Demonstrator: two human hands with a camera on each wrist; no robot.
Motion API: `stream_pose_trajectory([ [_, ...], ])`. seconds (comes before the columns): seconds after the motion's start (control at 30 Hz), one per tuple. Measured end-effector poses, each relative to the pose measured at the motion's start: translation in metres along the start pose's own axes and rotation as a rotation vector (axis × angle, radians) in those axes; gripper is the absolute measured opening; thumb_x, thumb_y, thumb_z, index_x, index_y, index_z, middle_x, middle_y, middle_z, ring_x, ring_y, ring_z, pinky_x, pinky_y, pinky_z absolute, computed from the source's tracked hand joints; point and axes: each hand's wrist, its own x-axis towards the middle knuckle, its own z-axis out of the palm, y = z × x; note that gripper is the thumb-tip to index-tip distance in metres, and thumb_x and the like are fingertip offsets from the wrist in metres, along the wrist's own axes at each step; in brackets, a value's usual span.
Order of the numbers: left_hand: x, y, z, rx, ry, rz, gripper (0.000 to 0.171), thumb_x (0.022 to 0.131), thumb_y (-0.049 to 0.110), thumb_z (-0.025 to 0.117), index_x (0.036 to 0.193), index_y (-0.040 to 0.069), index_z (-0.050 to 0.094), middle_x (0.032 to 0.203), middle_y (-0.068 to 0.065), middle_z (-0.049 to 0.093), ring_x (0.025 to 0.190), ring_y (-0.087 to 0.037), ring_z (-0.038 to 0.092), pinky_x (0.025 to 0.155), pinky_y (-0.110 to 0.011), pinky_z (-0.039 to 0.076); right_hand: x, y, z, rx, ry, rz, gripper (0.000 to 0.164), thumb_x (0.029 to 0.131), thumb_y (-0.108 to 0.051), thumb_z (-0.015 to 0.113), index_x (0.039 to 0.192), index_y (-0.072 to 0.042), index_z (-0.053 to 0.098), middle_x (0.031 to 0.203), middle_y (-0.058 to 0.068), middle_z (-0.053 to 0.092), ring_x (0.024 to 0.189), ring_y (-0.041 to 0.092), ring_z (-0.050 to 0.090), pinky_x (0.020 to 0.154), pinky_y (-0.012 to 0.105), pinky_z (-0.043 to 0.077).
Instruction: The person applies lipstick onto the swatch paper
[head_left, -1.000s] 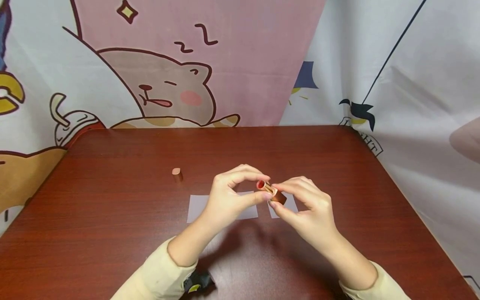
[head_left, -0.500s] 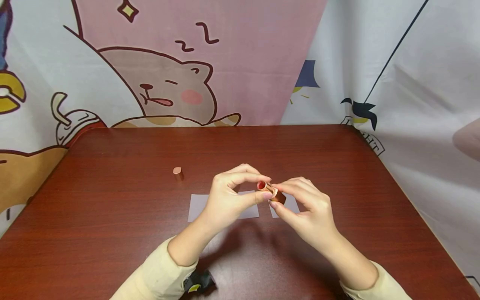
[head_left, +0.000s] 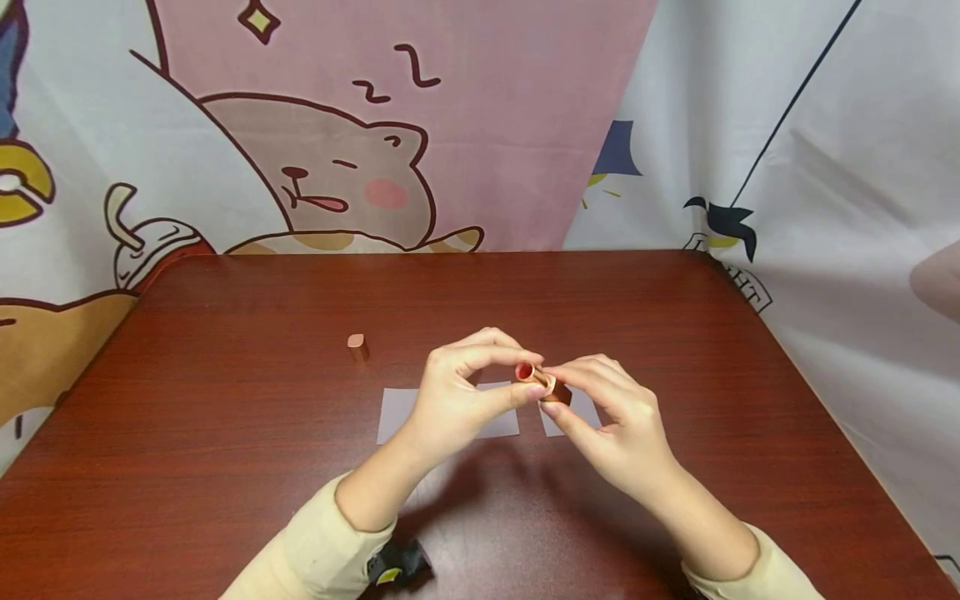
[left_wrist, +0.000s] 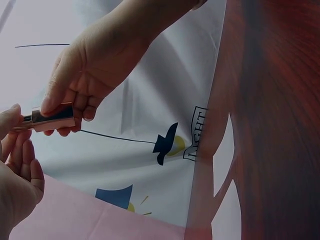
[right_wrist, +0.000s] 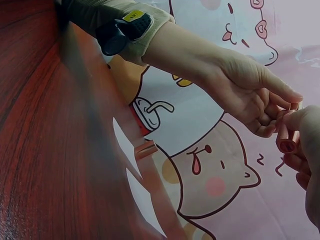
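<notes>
A lipstick (head_left: 553,387) with a copper-coloured square base is held above the table between both hands, tilted, its round tube end towards the upper left. My left hand (head_left: 457,396) pinches the tube near the base with thumb and fingertips. With thumb and fingers my right hand (head_left: 622,417) grips the base. In the left wrist view the lipstick (left_wrist: 54,120) lies sideways between the two hands. Red shows inside the tube's mouth in the head view. Its copper-coloured cap (head_left: 357,347) stands apart on the table, left of the hands.
Two white paper pieces (head_left: 396,414) lie on the dark red wooden table (head_left: 225,400) under the hands, partly hidden by them. A patterned cloth (head_left: 510,125) hangs behind the table. A black wrist device (head_left: 397,564) is at the left cuff.
The lipstick base looks turned slightly in the right fingers, and the red inside the tube seems deeper. Both hands stay nearly in place; the head view has shifted very slightly.
</notes>
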Motion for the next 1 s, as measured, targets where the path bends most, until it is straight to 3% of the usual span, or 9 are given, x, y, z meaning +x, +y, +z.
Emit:
stream_pose_trajectory([
  [0.4,0.0001,0.0012,-0.0001,-0.009,-0.005,-0.001,0.024,0.071,-0.009,0.079,0.094,-0.007,0.072,0.084,-0.008,0.066,0.081,-0.020,0.062,0.075,-0.036,0.053,-0.0015,0.0016,0.0001,0.013,-0.026,-0.015,0.032,0.095,-0.028,0.062,0.100,0.003,0.069,0.091,0.009,0.068,0.085,0.020,0.060,0.082,0.024,0.045],
  [0.6,-0.0001,0.0008,-0.0008,-0.010,-0.008,0.003,0.024,0.071,-0.009,0.079,0.094,-0.006,0.072,0.084,-0.008,0.065,0.080,-0.020,0.061,0.073,-0.044,0.053,-0.0016,0.0016,0.0002,0.021,-0.045,-0.014,0.032,0.096,-0.027,0.059,0.102,0.003,0.068,0.094,0.009,0.068,0.087,0.020,0.059,0.082,0.024,0.045],
  [0.8,0.0005,0.0000,-0.0010,-0.018,-0.012,0.018,0.024,0.071,-0.011,0.078,0.094,-0.008,0.071,0.083,-0.008,0.065,0.079,-0.020,0.060,0.074,-0.037,0.053,-0.0022,0.0022,0.0004,0.007,-0.062,-0.011,0.032,0.098,-0.026,0.056,0.104,0.003,0.067,0.095,0.008,0.067,0.088,0.019,0.059,0.082,0.023,0.045],
  [1.0,0.0007,0.0001,-0.0014,-0.028,-0.012,0.020,0.025,0.071,-0.012,0.078,0.094,-0.009,0.071,0.083,-0.009,0.065,0.079,-0.020,0.060,0.071,-0.044,0.053,-0.0031,0.0027,0.0013,0.015,-0.083,0.000,0.034,0.099,-0.025,0.053,0.106,0.005,0.066,0.097,0.008,0.066,0.089,0.019,0.059,0.082,0.022,0.045],
])
